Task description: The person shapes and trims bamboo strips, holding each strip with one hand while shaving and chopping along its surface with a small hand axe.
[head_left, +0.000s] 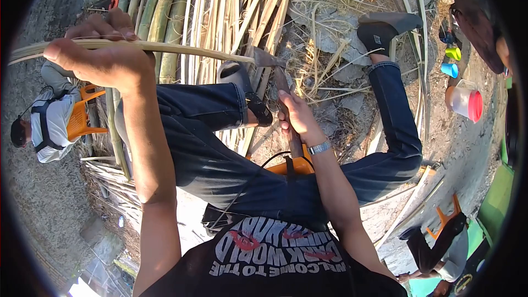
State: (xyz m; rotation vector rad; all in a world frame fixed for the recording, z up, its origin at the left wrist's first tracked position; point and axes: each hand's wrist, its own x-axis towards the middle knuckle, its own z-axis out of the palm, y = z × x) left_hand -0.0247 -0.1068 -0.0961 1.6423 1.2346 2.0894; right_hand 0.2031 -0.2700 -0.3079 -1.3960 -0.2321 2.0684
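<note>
My left hand (113, 58), raised at the left, is closed round a long bamboo strip (192, 50). The strip runs nearly level across the view, and its right end meets the metal head of a hatchet (267, 59). Lower down, my right hand (298, 114) grips the hatchet's wooden handle, with a metal-banded watch (319, 147) on that wrist. The hatchet stands between my spread legs, its head pointing away from me. Whether the blade is cutting into the strip or only touching it, I cannot tell.
Many split bamboo strips (228, 8) lie ahead, beside whole bamboo poles (165, 5). Shavings (324, 66) litter the ground. A red-lidded tub (467, 102) and a blue cup (449, 70) stand at right. One person (58, 115) sits at left; others are at right.
</note>
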